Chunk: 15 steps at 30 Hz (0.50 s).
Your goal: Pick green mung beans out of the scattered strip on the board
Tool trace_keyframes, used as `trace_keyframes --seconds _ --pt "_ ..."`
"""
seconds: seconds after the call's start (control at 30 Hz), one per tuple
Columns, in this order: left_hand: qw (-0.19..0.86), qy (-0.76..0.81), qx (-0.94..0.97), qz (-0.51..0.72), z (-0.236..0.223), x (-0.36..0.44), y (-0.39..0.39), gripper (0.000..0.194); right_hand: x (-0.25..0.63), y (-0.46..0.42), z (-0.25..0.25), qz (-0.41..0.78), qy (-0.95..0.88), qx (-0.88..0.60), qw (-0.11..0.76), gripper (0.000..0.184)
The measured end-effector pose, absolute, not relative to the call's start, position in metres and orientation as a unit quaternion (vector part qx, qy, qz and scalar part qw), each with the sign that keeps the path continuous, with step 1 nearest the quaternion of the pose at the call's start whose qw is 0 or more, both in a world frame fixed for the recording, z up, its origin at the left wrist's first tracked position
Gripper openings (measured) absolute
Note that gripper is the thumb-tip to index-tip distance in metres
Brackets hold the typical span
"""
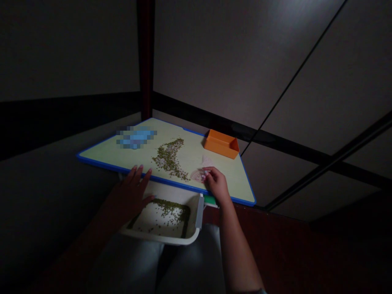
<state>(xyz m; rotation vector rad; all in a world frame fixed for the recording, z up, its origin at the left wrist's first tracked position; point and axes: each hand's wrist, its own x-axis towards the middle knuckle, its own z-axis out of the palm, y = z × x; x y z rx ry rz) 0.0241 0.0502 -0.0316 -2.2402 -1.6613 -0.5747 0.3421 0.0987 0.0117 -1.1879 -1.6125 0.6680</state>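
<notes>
A flat board with a pale yellow-green top and a blue edge [105,155] lies ahead of me, with a loose heap of small green mung beans [170,159] on it. My right hand [217,183] rests at the board's near edge, its fingertips pinched at a pale, thin pinkish sheet [200,171]. My left hand [130,196] has its fingers spread, with the fingertips at the board's near edge, just above a white plastic tray [154,239]. That tray sits on my lap and holds scattered green beans [171,212].
An orange rectangular tray [221,143] stands at the far right of the board. A blurred blue object [136,137] lies at the far left. A green item [210,200] shows below the near edge. A dark post [146,57] rises behind the board, among dark panels.
</notes>
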Motion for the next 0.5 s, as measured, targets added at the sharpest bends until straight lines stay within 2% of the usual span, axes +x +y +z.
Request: trace_keyframes --seconds 0.5 --pt "0.154 -0.573 -0.781 -0.198 -0.0350 0.0224 0.0513 0.075 0.3399 0.0969 0.0177 0.335 -0.665 -0.448 0.495 0.022"
